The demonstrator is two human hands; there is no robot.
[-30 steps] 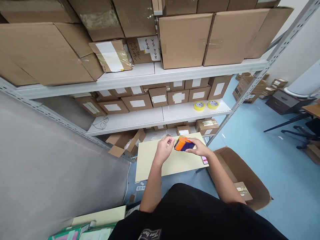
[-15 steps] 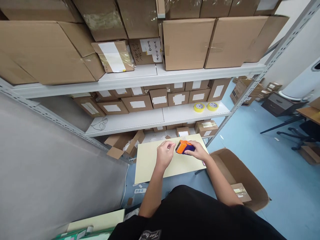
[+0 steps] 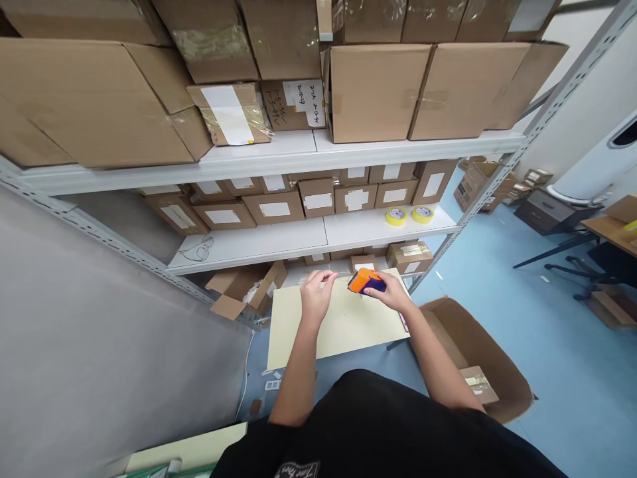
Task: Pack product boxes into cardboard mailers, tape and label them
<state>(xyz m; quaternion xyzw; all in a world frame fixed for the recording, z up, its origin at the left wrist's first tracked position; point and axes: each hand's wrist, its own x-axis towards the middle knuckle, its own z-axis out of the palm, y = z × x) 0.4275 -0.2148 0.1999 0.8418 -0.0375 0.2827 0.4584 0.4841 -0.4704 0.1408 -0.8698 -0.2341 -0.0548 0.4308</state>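
Note:
An orange and dark purple tape dispenser (image 3: 365,280) is in my right hand (image 3: 391,292), held above the pale yellow table (image 3: 293,332). Its dark edge faces left, towards my other hand. My left hand (image 3: 316,292) is closed in a pinch a short way left of the dispenser. A thin, see-through strip of tape (image 3: 343,274) shows faintly between the pinched fingertips and the dispenser. At the table's right edge, partly behind my right forearm, lies a flat pink-edged thing (image 3: 403,322).
Shelving ahead holds many cardboard boxes (image 3: 381,93). Two yellow tape rolls (image 3: 396,216) lie on the middle shelf (image 3: 298,236). An opened carton (image 3: 239,285) stands left of the table, and a large open carton (image 3: 478,338) with a small box inside stands at the right.
My left hand has moved left and slightly up, widening the gap to the tape dispenser. The right hand and dispenser have risen slightly. The view has shifted a little.

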